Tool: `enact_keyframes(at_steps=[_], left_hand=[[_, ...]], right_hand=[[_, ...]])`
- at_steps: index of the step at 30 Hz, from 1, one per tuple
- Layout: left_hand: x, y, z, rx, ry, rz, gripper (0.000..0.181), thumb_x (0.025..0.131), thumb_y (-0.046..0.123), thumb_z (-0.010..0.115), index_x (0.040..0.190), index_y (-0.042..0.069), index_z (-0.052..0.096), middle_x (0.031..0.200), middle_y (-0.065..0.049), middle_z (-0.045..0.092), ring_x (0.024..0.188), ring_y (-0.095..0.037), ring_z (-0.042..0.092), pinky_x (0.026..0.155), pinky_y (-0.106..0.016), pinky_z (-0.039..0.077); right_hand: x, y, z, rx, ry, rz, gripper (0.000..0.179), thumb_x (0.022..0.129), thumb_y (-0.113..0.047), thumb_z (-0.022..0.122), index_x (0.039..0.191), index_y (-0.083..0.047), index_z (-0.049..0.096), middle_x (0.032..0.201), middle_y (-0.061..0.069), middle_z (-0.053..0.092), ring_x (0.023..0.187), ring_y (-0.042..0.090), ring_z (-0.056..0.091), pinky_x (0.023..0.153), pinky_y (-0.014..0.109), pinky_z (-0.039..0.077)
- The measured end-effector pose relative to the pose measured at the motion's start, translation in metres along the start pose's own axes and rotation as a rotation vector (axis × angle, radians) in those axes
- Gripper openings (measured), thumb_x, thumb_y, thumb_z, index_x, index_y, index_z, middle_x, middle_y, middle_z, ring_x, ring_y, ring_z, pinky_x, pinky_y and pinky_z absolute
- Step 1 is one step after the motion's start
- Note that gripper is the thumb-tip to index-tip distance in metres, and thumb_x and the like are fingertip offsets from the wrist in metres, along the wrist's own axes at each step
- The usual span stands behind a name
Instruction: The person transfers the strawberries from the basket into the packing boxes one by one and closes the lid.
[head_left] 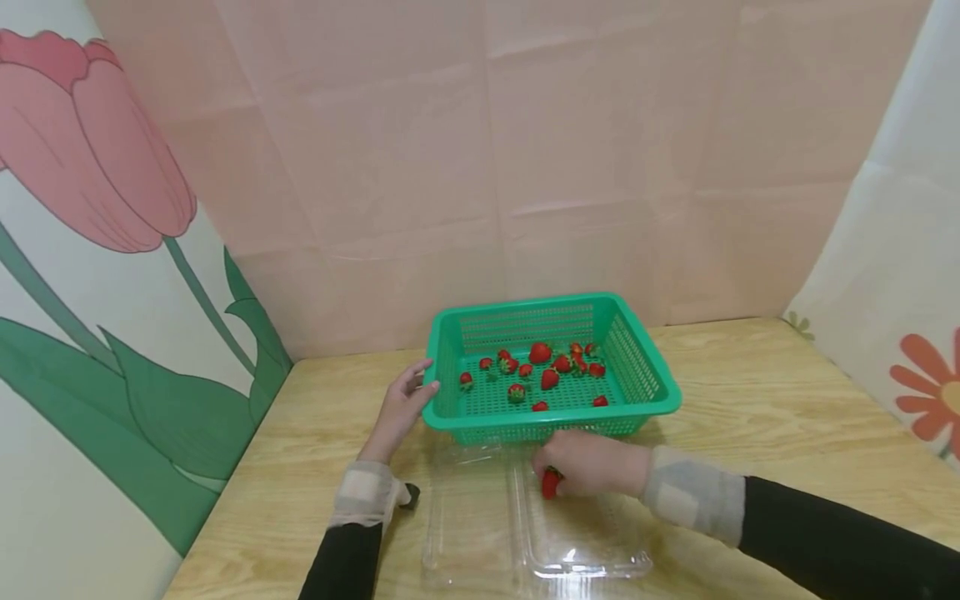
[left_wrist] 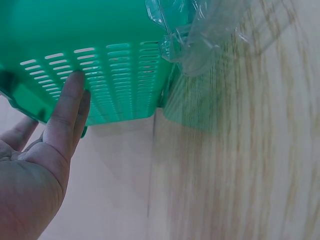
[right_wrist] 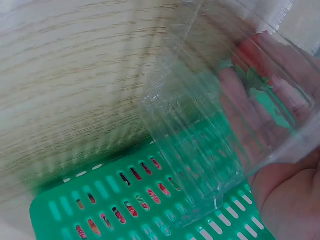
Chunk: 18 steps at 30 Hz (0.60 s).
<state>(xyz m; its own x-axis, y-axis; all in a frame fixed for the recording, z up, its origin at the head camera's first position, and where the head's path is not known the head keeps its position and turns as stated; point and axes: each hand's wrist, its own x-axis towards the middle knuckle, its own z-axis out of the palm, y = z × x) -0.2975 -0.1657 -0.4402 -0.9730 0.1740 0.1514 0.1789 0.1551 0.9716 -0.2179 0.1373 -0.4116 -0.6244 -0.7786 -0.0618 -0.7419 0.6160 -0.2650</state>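
Note:
My right hand [head_left: 596, 462] pinches a red strawberry [head_left: 551, 484] by its leafy end, low inside the right half of a clear plastic clamshell box [head_left: 588, 542]. Through the box wall, the right wrist view shows the same strawberry [right_wrist: 251, 56] between the fingertips. The box lies opened flat, its other half [head_left: 472, 525] to the left. Behind it stands a green slotted basket [head_left: 667, 400] with several strawberries spread over its floor. My left hand [head_left: 401, 408] is at the basket's left side, its extended fingers [left_wrist: 67, 107] against the slotted wall.
A light wood-grain table [head_left: 262, 517] carries everything. A pink sheet [head_left: 465, 167] hangs close behind the basket. Printed panels stand at both sides, a tulip [head_left: 97, 150] on the left and an orange flower [head_left: 930, 383] on the right.

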Motion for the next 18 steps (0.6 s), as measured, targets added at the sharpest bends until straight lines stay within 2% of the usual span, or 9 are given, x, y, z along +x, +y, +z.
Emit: enact_keyframes(at_steps=[5, 7, 8, 12, 18], left_hand=[[-0.007, 0.018, 0.0, 0.0, -0.038, -0.011, 0.052, 0.1, 0.02, 0.057, 0.147, 0.007, 0.04, 0.131, -0.024, 0.054, 0.114, -0.033, 0.057, 0.086, -0.04, 0.051], [-0.007, 0.019, -0.001, -0.003, -0.043, -0.022, 0.053, 0.1, 0.019, 0.057, 0.148, 0.006, 0.039, 0.131, -0.025, 0.053, 0.115, -0.033, 0.057, 0.086, -0.039, 0.051], [-0.007, 0.019, -0.001, -0.002, -0.038, -0.021, 0.053, 0.1, 0.019, 0.057, 0.148, 0.006, 0.04, 0.131, -0.025, 0.054, 0.114, -0.033, 0.057, 0.085, -0.039, 0.051], [-0.001, 0.002, -0.001, -0.01, -0.008, -0.023, 0.053, 0.098, 0.027, 0.061, 0.147, 0.015, 0.044, 0.129, -0.02, 0.056, 0.114, -0.031, 0.058, 0.085, -0.04, 0.051], [0.0, 0.0, 0.0, 0.01, 0.013, -0.003, 0.051, 0.097, 0.029, 0.062, 0.144, 0.018, 0.047, 0.126, -0.017, 0.058, 0.112, -0.029, 0.059, 0.086, -0.042, 0.051]], right_hand=[[-0.001, -0.001, 0.001, 0.005, 0.008, 0.012, 0.021, 0.072, -0.007, 0.081, 0.079, -0.021, 0.066, 0.074, -0.014, 0.056, 0.07, 0.005, 0.049, 0.068, 0.028, 0.047], [-0.001, 0.0, 0.002, 0.003, 0.009, 0.017, 0.023, 0.07, -0.007, 0.082, 0.079, -0.021, 0.065, 0.074, -0.014, 0.056, 0.071, 0.005, 0.049, 0.068, 0.027, 0.047], [-0.001, 0.0, 0.003, 0.003, 0.008, 0.02, 0.024, 0.07, -0.006, 0.082, 0.079, -0.021, 0.064, 0.074, -0.013, 0.056, 0.071, 0.005, 0.049, 0.068, 0.027, 0.047], [-0.001, 0.004, 0.007, 0.008, 0.007, 0.025, 0.027, 0.068, -0.006, 0.082, 0.081, -0.021, 0.062, 0.076, -0.013, 0.056, 0.072, 0.005, 0.05, 0.068, 0.027, 0.047], [-0.001, 0.006, 0.009, 0.023, -0.001, 0.034, 0.028, 0.068, -0.006, 0.083, 0.083, -0.019, 0.064, 0.076, -0.013, 0.056, 0.072, 0.005, 0.05, 0.068, 0.027, 0.047]])
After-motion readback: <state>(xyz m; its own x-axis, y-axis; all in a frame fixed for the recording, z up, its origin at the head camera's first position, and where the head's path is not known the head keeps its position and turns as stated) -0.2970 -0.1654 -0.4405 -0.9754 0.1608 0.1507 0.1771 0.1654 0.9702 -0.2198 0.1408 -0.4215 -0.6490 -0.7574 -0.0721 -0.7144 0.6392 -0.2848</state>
